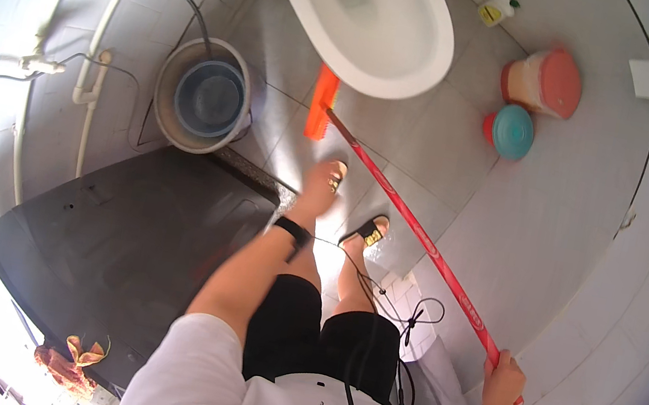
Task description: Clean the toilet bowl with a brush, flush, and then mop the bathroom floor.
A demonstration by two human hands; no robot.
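Observation:
My right hand (503, 383) is wrapped round the top end of a long red pole, the handle of a floor brush (429, 251). The pole slants away to the far left, down to an orange brush head (322, 107) on the grey tiles, just in front of the white toilet (423, 38). My left hand (318, 190) is stretched forward, apart from the pole and above one of my sandalled feet. Motion smears it, so its fingers cannot be made out. A black band is on each wrist.
On the left, a pale bucket (166, 92) with a blue basin (209, 95) inside stands beyond a dark grey lid-like surface (135, 243). Pipes run along the left wall. At the right are a red-lidded bin (558, 83), a teal-topped container (514, 133) and a bottle (495, 11). Loose cables (411, 326) hang before me.

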